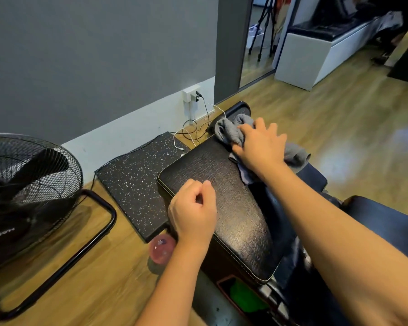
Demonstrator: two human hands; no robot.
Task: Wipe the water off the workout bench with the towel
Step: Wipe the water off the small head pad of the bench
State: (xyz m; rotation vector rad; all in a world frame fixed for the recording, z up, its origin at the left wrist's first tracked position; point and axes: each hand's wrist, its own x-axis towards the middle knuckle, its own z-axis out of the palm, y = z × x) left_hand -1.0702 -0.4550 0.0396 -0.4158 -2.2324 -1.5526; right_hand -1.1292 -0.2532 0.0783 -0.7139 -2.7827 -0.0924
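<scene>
Fan (26, 184): at the far left on the wood floor, black wire cage on a black tube stand; the stand's curved foot reaches toward the mat, with a strip of floor between them.
Wall (92, 55): grey with a white skirting, running diagonally behind fan and mat; a socket (190, 96) on the skirting with cables trailing down to the mat's far corner.
Mat (132, 182): black, white-flecked slab lying flat between wall and bench, its right edge just beside the bench's left edge.
Bottle (161, 249): pinkish, blurred, on the floor at the mat's near corner, partly hidden by the left wrist.
Left hand (193, 212): fingers curled in a loose fist holding nothing, resting on the bench's left edge near its near-left corner.
Bench (224, 198): black stitched pad running away from the camera; the near end is rounded, the middle of the pad bare.
Towel (231, 130): grey, bunched at the bench's far end, one tail hanging over the right edge.
Right hand (260, 147): pressed down on the towel, fingers spread over it.
Floor (351, 128): open wood boards right of the bench, up to a white box seat (311, 55) well apart at the back.
</scene>
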